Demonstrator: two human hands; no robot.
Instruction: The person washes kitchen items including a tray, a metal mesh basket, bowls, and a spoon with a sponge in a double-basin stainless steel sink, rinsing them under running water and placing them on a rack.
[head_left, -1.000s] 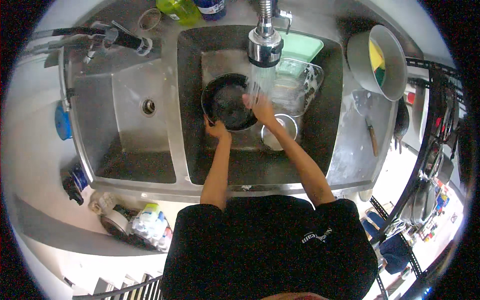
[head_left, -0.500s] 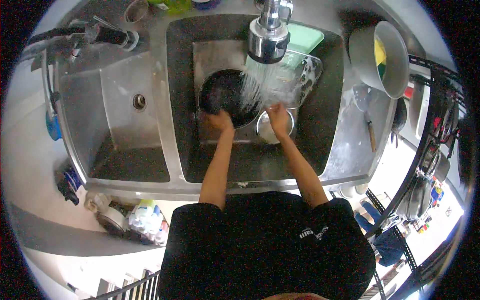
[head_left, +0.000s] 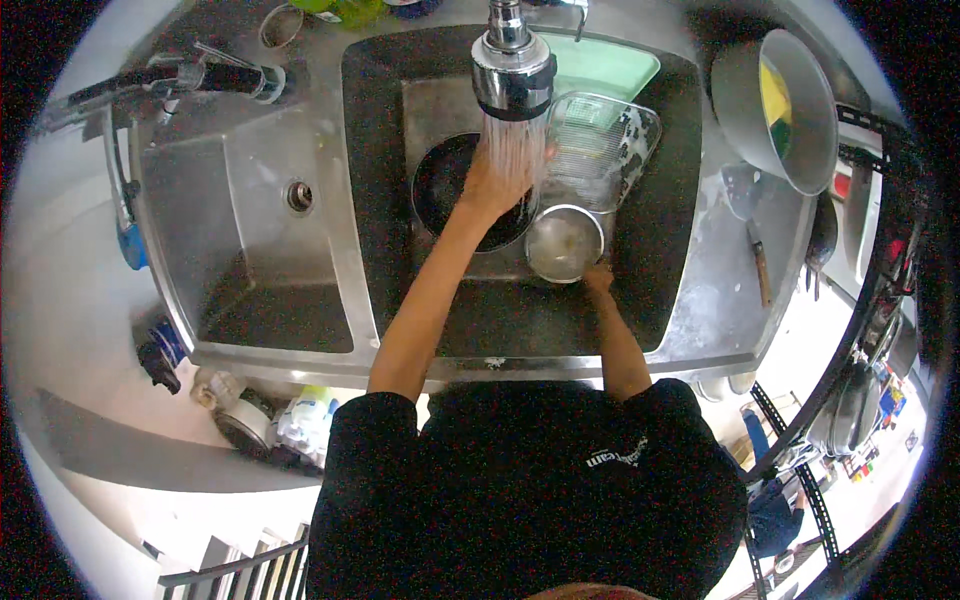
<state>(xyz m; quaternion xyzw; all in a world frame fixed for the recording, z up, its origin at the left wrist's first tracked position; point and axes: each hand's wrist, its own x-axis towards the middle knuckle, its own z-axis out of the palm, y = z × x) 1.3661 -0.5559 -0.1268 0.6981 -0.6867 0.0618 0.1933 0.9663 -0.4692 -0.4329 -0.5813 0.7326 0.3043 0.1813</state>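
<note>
My left hand is in the falling water above a round black pan in the middle basin. The spray blurs its fingers, so I cannot tell whether they hold anything. My right hand is closed on the lower right edge of a small round bowl with a bright rim and cloudy contents or bottom. Just behind the bowl lies a clear plastic container with white suds on its right side. A pale green tray leans behind that container. The chrome faucet head pours a wide stream.
On the right counter stand a large grey pot holding a yellow and green sponge, and a spatula with a wooden handle. A second basin with a drain is at left, beside another faucet. Shelving with pans lines the right.
My left hand has moved from the black pan's near left edge up and right into the water. My right hand has moved down and right, onto the small bowl's edge.
</note>
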